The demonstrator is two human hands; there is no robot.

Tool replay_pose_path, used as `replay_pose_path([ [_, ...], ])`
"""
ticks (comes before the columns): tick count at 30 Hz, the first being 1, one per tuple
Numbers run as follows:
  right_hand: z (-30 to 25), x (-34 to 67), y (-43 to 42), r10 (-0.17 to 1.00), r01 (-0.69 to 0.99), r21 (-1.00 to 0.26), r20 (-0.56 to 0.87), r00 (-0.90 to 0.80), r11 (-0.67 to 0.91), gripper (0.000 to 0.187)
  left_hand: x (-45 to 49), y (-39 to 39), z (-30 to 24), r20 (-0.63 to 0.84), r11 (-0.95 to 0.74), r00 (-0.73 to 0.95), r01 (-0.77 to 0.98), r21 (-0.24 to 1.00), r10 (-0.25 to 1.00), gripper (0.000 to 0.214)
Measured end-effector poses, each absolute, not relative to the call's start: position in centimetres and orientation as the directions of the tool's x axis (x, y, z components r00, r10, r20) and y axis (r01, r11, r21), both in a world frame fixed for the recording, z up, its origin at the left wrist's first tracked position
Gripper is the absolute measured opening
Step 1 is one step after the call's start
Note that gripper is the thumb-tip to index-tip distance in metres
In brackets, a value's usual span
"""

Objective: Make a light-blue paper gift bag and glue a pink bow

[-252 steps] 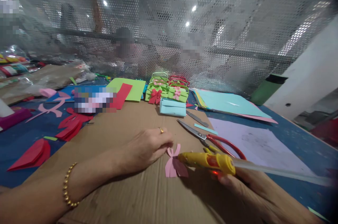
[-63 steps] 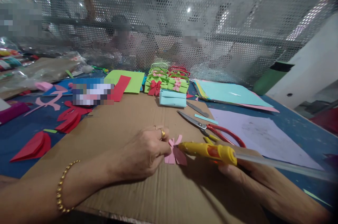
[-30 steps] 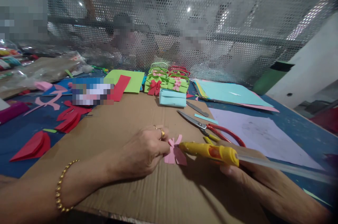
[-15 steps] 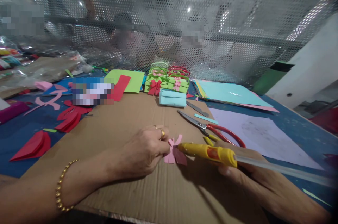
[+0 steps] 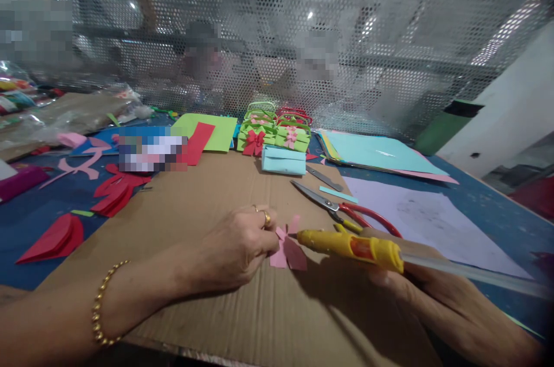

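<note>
My left hand (image 5: 236, 248) rests on the brown cardboard sheet (image 5: 194, 217) and pinches a small pink paper bow (image 5: 286, 247) at its left side. My right hand (image 5: 428, 292) is wrapped round a yellow glue gun (image 5: 352, 244) with a clear glue stick trailing off to the right. The gun's nozzle points left and sits a little right of the bow's knot. A gold ring and a gold bead bracelet (image 5: 100, 309) are on my left hand and wrist.
Red-handled scissors (image 5: 341, 212) lie just beyond the glue gun. A light blue folded paper piece (image 5: 283, 161) and small green paper baskets (image 5: 277, 136) stand farther back. Coloured paper sheets (image 5: 376, 162) lie right, red and pink cut-outs (image 5: 115, 191) left. A perforated metal screen (image 5: 277, 38) closes the back; people sit behind it.
The glue gun's nozzle has drawn back slightly to the right, away from the bow. My left hand keeps its pinch on the bow in the same spot.
</note>
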State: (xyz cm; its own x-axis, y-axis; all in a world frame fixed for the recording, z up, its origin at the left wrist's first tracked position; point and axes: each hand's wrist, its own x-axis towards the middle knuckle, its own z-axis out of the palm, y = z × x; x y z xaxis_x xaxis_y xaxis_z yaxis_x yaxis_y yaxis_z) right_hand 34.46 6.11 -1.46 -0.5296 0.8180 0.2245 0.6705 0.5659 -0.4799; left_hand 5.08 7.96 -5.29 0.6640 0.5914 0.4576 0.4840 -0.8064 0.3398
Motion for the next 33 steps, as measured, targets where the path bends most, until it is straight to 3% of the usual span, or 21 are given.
replay_pose_path([
  [8, -1.1, 33.8, 6.2, 0.812, 0.663, -0.506, 0.141, -0.566, 0.551, 0.036, 5.1, 7.9, -5.2, 0.454, -0.807, 0.668, 0.487, 0.333, 0.590, 0.029],
  [16, -1.1, 34.5, 6.3, 0.813, 0.667, -0.492, 0.170, -0.558, 0.560, 0.042, 5.1, 7.8, -5.4, 0.448, -0.798, 0.661, 0.484, 0.359, 0.602, 0.029],
  [28, -0.7, 33.6, 6.1, 0.809, 0.662, -0.517, 0.111, -0.577, 0.543, 0.035, 5.0, 7.6, -5.0, 0.424, -0.788, 0.664, 0.510, 0.345, 0.616, 0.029],
  [33, -1.0, 33.9, 6.3, 0.816, 0.668, -0.500, 0.157, -0.557, 0.552, 0.036, 5.1, 7.7, -5.1, 0.399, -0.776, 0.667, 0.520, 0.356, 0.629, 0.029],
])
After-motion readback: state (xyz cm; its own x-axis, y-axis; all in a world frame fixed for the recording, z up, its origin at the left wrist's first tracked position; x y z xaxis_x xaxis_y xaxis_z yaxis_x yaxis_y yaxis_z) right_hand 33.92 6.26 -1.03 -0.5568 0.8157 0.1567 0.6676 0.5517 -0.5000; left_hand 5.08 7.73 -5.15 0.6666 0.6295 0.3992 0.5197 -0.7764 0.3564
